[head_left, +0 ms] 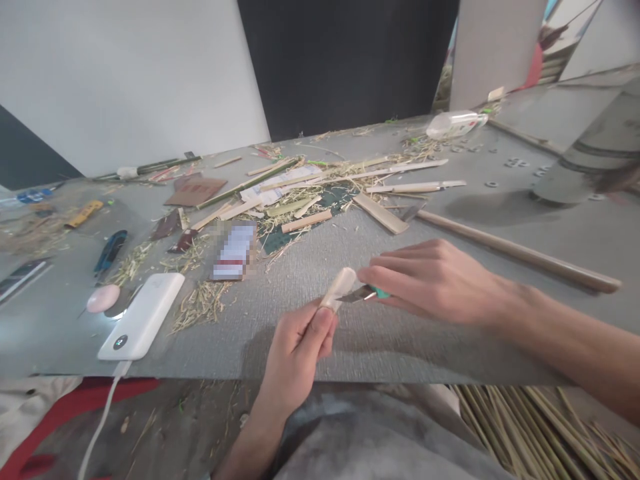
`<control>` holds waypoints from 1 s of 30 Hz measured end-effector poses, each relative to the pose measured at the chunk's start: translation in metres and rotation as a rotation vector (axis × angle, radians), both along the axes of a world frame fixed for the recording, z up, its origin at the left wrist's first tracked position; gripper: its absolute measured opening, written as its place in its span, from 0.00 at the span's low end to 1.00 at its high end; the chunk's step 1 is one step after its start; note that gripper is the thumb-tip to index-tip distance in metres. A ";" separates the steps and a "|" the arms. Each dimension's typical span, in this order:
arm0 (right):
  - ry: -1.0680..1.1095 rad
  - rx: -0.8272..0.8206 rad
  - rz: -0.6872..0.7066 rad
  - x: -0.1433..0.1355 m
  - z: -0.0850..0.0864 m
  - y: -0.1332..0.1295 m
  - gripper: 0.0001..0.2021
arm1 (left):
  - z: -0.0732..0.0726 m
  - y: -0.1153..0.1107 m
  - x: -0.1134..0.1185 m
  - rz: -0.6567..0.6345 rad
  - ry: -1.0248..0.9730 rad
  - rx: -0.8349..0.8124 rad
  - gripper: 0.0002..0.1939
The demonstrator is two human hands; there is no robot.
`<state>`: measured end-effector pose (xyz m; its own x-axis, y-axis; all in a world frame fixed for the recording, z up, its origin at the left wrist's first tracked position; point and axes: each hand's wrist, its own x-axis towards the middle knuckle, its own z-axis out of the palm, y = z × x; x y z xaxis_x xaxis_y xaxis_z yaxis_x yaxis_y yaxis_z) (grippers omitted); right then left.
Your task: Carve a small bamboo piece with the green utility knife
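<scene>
My left hand is closed around a short pale strip of bamboo or wood, the thumb pressed along it and its rounded end pointing up and away. In my right hand is a utility knife with a green handle, mostly hidden by the fingers. Its blade lies against the strip just above my left thumb. Both hands are over the near part of the grey table. Beyond them lie a flat bamboo slat and a pile of shavings.
A white power bank with a cable lies left, near a phone and a blue cutter. A long wooden rod lies right, below a large cylinder. Washers and a plastic bottle are farther back.
</scene>
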<state>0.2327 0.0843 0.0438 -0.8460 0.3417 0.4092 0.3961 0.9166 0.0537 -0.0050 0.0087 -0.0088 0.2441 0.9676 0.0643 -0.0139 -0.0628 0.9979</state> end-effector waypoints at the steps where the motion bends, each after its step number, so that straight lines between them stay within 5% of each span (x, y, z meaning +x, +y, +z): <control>1: -0.016 -0.032 0.024 0.002 0.002 0.002 0.14 | 0.000 0.000 0.000 -0.041 -0.009 -0.033 0.25; 4: 0.023 -0.165 0.091 0.008 0.003 0.007 0.11 | 0.003 -0.002 0.002 -0.070 0.016 -0.053 0.24; 11: 0.084 -0.353 0.062 0.028 0.005 0.019 0.23 | 0.006 -0.010 0.002 0.183 0.104 0.056 0.23; 18: 0.213 -0.362 0.109 0.002 -0.007 0.002 0.26 | 0.003 -0.009 0.015 0.070 -0.156 -0.069 0.18; 30: 0.177 -0.268 -0.118 -0.012 -0.014 -0.017 0.22 | -0.006 -0.012 0.027 -0.067 -0.419 -0.168 0.17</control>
<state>0.2205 0.0672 0.0297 -0.7181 0.5484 0.4284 0.4823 0.8360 -0.2618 0.0215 -0.0037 -0.0149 0.2931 0.9560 0.0147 -0.4170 0.1140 0.9017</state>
